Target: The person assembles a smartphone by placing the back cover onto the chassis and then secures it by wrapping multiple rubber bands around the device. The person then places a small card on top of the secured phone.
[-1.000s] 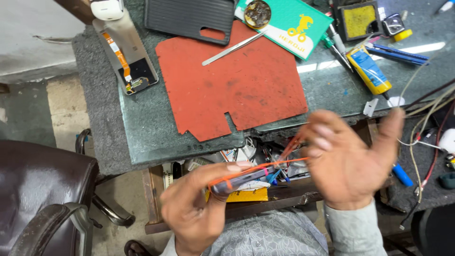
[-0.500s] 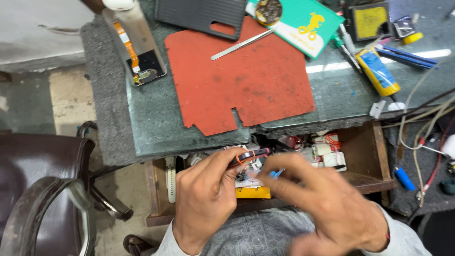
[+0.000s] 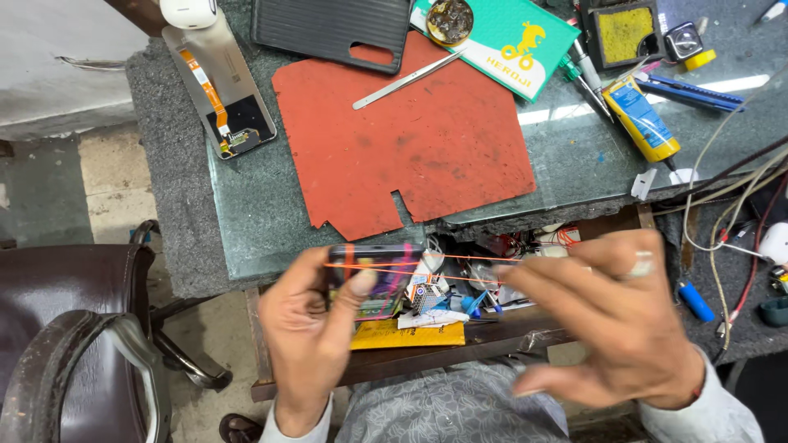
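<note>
- Head view: my left hand [image 3: 316, 328] is closed around a phone [image 3: 373, 279], thumb across its face and fingers behind, so it sits steady above the open drawer [image 3: 460, 328] in front of my lap.
- My right hand [image 3: 611, 320] is drawn out to the side with fingers partly curled, pinching and stretching an orange rubber band [image 3: 460, 269]. The band runs taut from those fingers to the phone, where an orange loop crosses its body near my left fingers; I judge the pull keeps it tight around the phone.
- How my fingertips grip the band I cannot tell exactly; the hand is blurred.
- The phone is held over the drawer, not on the bench [image 3: 246, 230], so both hands have room around it.
- On the bench ahead lies a red mat [image 3: 410, 139], with metal tweezers [image 3: 406, 79] resting across its upper edge, within reach.
- To the left of the mat a phone screen part with an orange flex strip [image 3: 222, 90] lies face down, apart from the work.
- A black back cover [image 3: 328, 29] sits at the far edge, touching the mat's top.
- To the right are a green card [image 3: 501, 41], a yellow and blue glue tube [image 3: 640, 119] and loose cables [image 3: 730, 189].
- A brown chair [image 3: 66, 320] stands to my left.
</note>
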